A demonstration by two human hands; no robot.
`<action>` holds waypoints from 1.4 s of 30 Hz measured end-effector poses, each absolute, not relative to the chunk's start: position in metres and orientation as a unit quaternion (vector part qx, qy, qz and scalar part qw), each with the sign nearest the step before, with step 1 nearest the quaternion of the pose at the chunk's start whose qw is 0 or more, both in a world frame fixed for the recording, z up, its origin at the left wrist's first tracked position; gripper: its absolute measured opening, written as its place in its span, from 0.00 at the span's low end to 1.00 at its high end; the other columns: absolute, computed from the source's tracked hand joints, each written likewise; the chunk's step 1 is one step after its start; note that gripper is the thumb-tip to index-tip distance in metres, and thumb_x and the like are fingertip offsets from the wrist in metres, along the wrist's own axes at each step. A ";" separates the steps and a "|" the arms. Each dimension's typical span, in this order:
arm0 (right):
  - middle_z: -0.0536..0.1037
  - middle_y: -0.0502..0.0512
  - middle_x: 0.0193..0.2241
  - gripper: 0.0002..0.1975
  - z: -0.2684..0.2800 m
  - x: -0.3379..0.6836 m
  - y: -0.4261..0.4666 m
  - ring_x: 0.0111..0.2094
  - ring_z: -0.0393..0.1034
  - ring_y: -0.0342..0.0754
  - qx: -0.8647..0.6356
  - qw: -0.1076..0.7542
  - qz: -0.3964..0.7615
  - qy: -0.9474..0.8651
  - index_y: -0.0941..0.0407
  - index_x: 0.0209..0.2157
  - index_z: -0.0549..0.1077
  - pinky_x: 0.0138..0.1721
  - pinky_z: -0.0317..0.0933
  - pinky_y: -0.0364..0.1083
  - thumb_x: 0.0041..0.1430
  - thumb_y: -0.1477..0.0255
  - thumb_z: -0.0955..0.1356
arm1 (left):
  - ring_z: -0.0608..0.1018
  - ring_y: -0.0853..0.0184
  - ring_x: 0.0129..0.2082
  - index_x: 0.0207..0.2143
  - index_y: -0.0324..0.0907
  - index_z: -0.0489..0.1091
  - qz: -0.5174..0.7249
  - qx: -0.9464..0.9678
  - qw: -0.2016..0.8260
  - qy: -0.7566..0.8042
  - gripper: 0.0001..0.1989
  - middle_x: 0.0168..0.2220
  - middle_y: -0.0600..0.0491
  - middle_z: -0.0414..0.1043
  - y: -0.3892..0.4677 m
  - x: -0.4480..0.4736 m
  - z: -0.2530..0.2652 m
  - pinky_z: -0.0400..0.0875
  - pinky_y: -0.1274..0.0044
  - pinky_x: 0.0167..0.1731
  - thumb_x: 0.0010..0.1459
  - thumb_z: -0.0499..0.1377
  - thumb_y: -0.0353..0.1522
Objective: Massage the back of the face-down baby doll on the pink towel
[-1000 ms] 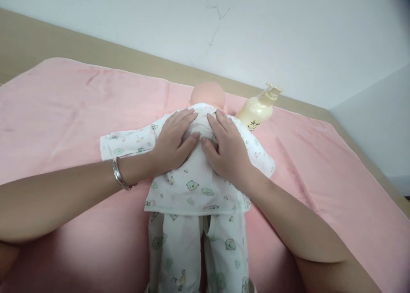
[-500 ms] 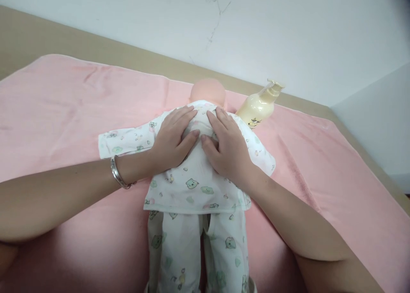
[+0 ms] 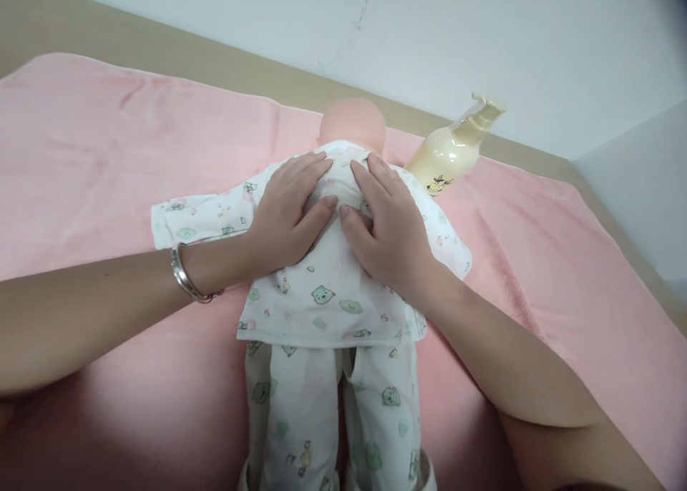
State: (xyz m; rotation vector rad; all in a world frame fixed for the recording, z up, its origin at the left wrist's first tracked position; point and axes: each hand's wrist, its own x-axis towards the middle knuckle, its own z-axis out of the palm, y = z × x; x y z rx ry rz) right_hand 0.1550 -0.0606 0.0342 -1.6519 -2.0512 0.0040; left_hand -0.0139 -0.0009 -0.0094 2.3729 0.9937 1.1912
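Note:
A baby doll (image 3: 353,122) lies face down, its bald head pointing away from me. It wears a white shirt (image 3: 322,316) and trousers (image 3: 305,412), both printed with small green animals. My left hand (image 3: 290,215) rests flat on the left side of the doll's upper back, fingers stretched out. On the right side of the back lies my right hand (image 3: 389,222), also with its fingers extended. The two thumbs point toward each other with a small gap between them. Neither hand holds anything. The doll's face is hidden.
Under the doll a pink blanket (image 3: 80,147) covers the table (image 3: 161,47). A cream pump bottle (image 3: 448,151) stands right of the doll's head, close to its right sleeve. Behind the table rises a white wall (image 3: 483,33) with a crack.
The whole scene sits slightly higher in view and looks a little larger, as the camera has shifted. Both hands stay at about the same place on the doll's back.

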 end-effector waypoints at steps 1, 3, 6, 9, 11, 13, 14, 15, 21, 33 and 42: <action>0.60 0.70 0.67 0.30 0.034 0.156 -0.060 0.70 0.51 0.61 -0.607 0.250 0.000 -0.755 0.63 0.64 0.62 0.68 0.50 0.65 0.63 0.65 0.61 | 0.65 0.55 0.66 0.62 0.48 0.64 0.416 0.827 0.154 0.346 0.24 0.65 0.52 0.64 -0.001 -0.014 -0.010 0.59 0.57 0.67 0.66 0.49 0.42; 0.60 0.69 0.67 0.29 0.033 0.157 -0.060 0.70 0.51 0.61 -0.603 0.250 -0.001 -0.757 0.61 0.64 0.62 0.68 0.50 0.66 0.64 0.65 0.61 | 0.65 0.54 0.66 0.62 0.50 0.64 0.417 0.828 0.156 0.341 0.23 0.65 0.52 0.64 0.000 -0.015 -0.010 0.59 0.56 0.67 0.67 0.49 0.42; 0.61 0.64 0.68 0.27 0.030 0.162 -0.058 0.70 0.50 0.61 -0.592 0.254 0.000 -0.764 0.55 0.64 0.62 0.68 0.50 0.68 0.65 0.64 0.61 | 0.64 0.53 0.67 0.63 0.50 0.63 0.418 0.830 0.162 0.333 0.24 0.66 0.52 0.63 0.000 -0.016 -0.011 0.58 0.55 0.68 0.67 0.49 0.43; 0.61 0.61 0.68 0.27 0.028 0.165 -0.057 0.70 0.51 0.62 -0.582 0.258 -0.004 -0.771 0.53 0.64 0.61 0.67 0.50 0.69 0.65 0.64 0.61 | 0.64 0.53 0.67 0.63 0.50 0.62 0.421 0.828 0.170 0.329 0.24 0.66 0.51 0.63 0.000 -0.016 -0.010 0.57 0.55 0.69 0.67 0.49 0.45; 0.61 0.61 0.67 0.26 0.028 0.166 -0.056 0.70 0.51 0.63 -0.579 0.258 -0.008 -0.773 0.52 0.65 0.60 0.67 0.50 0.69 0.66 0.63 0.60 | 0.64 0.54 0.67 0.62 0.52 0.63 0.425 0.825 0.174 0.328 0.24 0.65 0.53 0.64 0.000 -0.016 -0.010 0.57 0.56 0.69 0.67 0.49 0.46; 0.62 0.61 0.67 0.27 0.029 0.166 -0.056 0.70 0.51 0.63 -0.581 0.254 -0.008 -0.774 0.52 0.65 0.60 0.67 0.50 0.69 0.66 0.63 0.60 | 0.64 0.54 0.67 0.61 0.53 0.64 0.430 0.823 0.178 0.325 0.23 0.65 0.55 0.65 0.000 -0.016 -0.010 0.57 0.55 0.69 0.67 0.50 0.47; 0.62 0.61 0.67 0.27 0.029 0.165 -0.056 0.70 0.51 0.63 -0.583 0.251 -0.007 -0.773 0.53 0.65 0.61 0.68 0.50 0.69 0.66 0.63 0.60 | 0.64 0.54 0.67 0.61 0.54 0.64 0.432 0.822 0.181 0.323 0.23 0.65 0.55 0.65 0.001 -0.016 -0.010 0.57 0.54 0.69 0.67 0.50 0.47; 0.62 0.62 0.67 0.27 0.030 0.165 -0.056 0.70 0.50 0.63 -0.585 0.249 -0.005 -0.772 0.54 0.64 0.61 0.68 0.49 0.69 0.66 0.63 0.60 | 0.64 0.53 0.67 0.61 0.54 0.65 0.434 0.821 0.184 0.322 0.23 0.65 0.56 0.65 0.001 -0.016 -0.010 0.57 0.54 0.69 0.67 0.51 0.46; 0.62 0.61 0.67 0.27 0.032 0.164 -0.057 0.71 0.49 0.62 -0.593 0.246 0.011 -0.766 0.52 0.65 0.61 0.69 0.48 0.69 0.66 0.63 0.60 | 0.65 0.51 0.66 0.61 0.55 0.65 0.434 0.815 0.203 0.327 0.23 0.64 0.56 0.65 0.003 -0.016 -0.011 0.57 0.52 0.69 0.65 0.53 0.45; 0.65 0.58 0.65 0.26 0.040 0.157 -0.062 0.71 0.50 0.61 -0.603 0.249 0.021 -0.758 0.50 0.64 0.62 0.69 0.49 0.69 0.66 0.63 0.60 | 0.66 0.54 0.66 0.60 0.56 0.65 0.427 0.814 0.190 0.344 0.22 0.64 0.57 0.66 -0.002 -0.013 -0.006 0.58 0.55 0.69 0.66 0.50 0.47; 0.64 0.57 0.67 0.26 0.045 0.154 -0.062 0.71 0.51 0.57 -0.623 0.225 0.002 -0.749 0.51 0.63 0.63 0.70 0.51 0.63 0.64 0.65 0.61 | 0.67 0.58 0.65 0.61 0.45 0.63 0.423 0.832 0.146 0.327 0.30 0.64 0.48 0.66 0.002 -0.013 -0.007 0.60 0.60 0.67 0.68 0.44 0.53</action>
